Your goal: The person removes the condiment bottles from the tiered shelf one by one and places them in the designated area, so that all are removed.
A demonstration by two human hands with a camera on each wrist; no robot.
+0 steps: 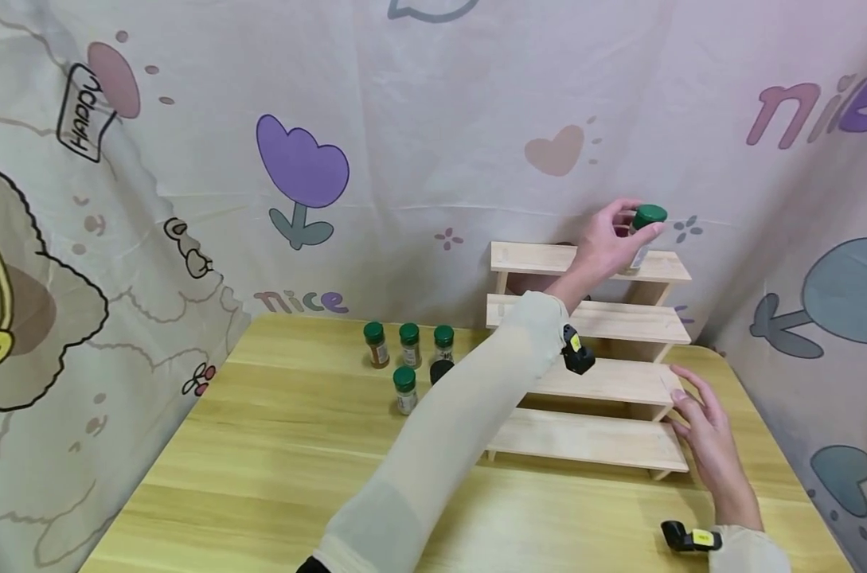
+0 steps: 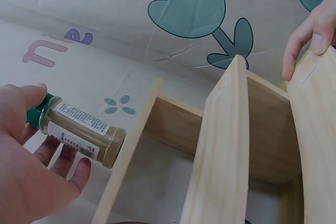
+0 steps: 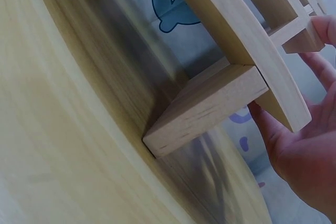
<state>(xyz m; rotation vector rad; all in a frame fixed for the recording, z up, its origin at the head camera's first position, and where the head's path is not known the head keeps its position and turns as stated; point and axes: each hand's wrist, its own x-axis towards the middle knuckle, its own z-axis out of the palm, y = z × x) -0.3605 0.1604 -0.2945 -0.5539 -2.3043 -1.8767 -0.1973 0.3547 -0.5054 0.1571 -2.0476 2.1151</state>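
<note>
My left hand [image 1: 611, 243] grips a spice jar [image 2: 79, 129] with a green lid and a white label. The jar is upright, its base at the right end of the top tier of a stepped wooden shelf [image 1: 591, 439]. In the left wrist view its base meets that tier's edge; whether its weight rests there I cannot tell. Low on the shelf's right side, my right hand [image 1: 712, 446] holds the end of a tier, fingers and thumb about the wood [image 3: 247, 40]. The left forearm hides part of the shelf.
Left of the shelf, several green-lidded spice jars [image 1: 405, 390] stand on the wooden table [image 1: 261, 446]. A black-lidded jar [image 1: 441, 370] is partly behind the left sleeve. A printed cloth [image 1: 419, 159] hangs close behind the shelf.
</note>
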